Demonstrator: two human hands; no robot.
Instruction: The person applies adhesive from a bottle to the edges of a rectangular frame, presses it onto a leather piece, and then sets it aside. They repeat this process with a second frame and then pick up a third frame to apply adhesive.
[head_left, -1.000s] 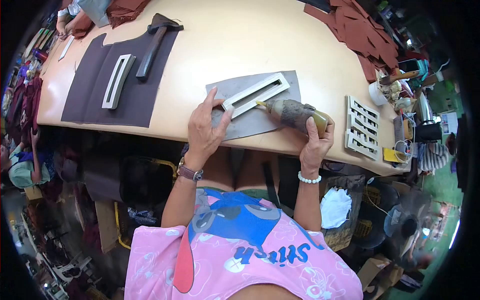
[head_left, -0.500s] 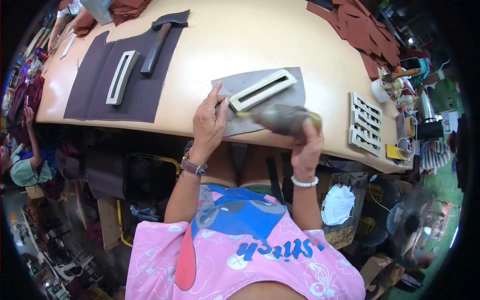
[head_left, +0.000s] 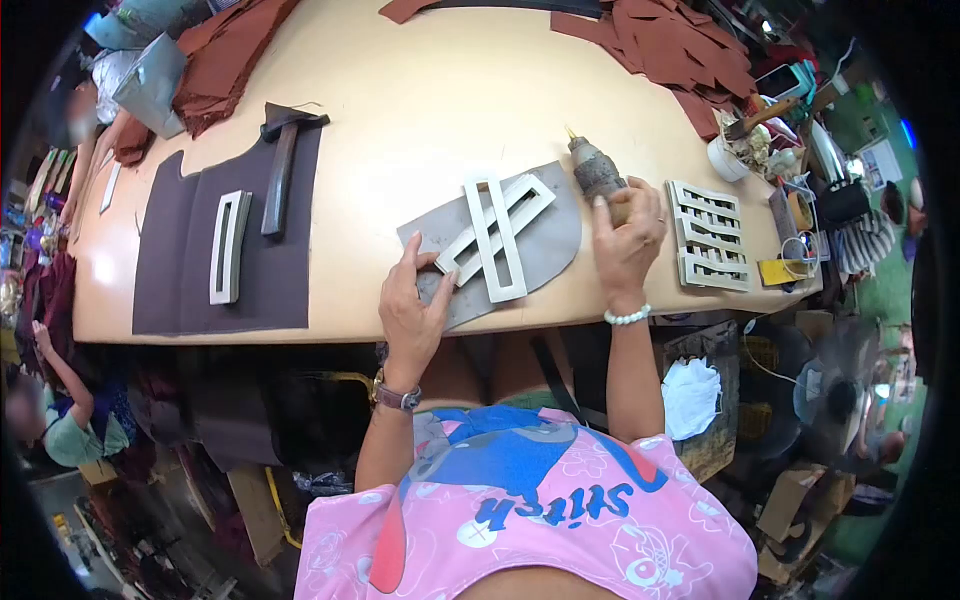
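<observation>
On a grey sheet at the table's front edge, two cream slotted rectangular frames lie crossed. The lower slotted frame runs diagonally; the upper slotted frame lies over it, nearly upright in view. My left hand has thumb and fingertips around the lower frame's near left end. To the right of the sheet, my right hand is closed around the base of a grimy grey-brown squeeze bottle. Its pointed yellowish nozzle aims away from me. My fingers partly cover its lower end.
At left, another slotted frame and a hammer rest on a dark sheet. Several more slotted frames sit at right, near a white tub with a brush. Rust-brown pieces are piled at the back. A person's arm shows far left.
A second slotted frame now lies crosswise on the first. The bottle has moved from above the first frame to the sheet's right, its nozzle turned away. The head view has shifted.
</observation>
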